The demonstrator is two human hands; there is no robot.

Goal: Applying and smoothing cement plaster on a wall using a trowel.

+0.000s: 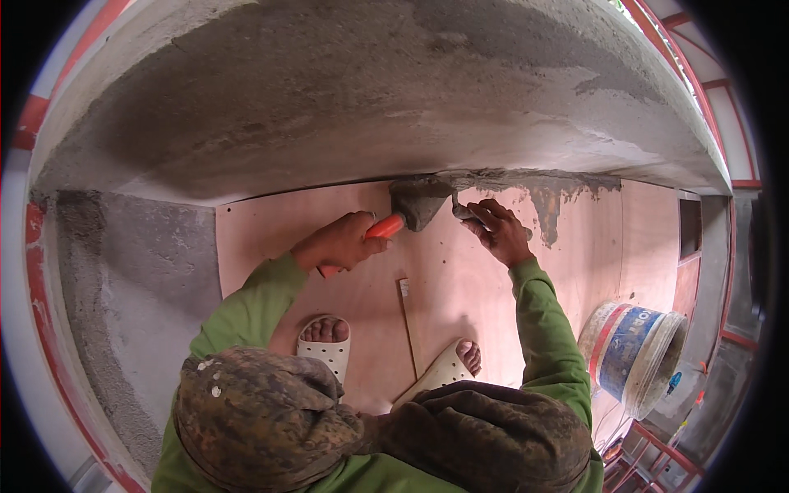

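My left hand is closed round the orange handle of a trowel. Grey wet mortar covers its blade, held against the foot of the concrete wall. Just right of that blade, my right hand grips a small trowel with a bent metal neck. The small trowel's blade is mostly hidden or too smeared to make out. A rough strip of mortar runs along the joint between wall and plywood floor, with a smear reaching onto the boards at the right.
A white bucket with blue and red bands lies tipped at the right. Between my feet, in cream clogs, a thin wooden stick lies on the plywood. A grey side wall stands left; red metal framing shows at the lower right.
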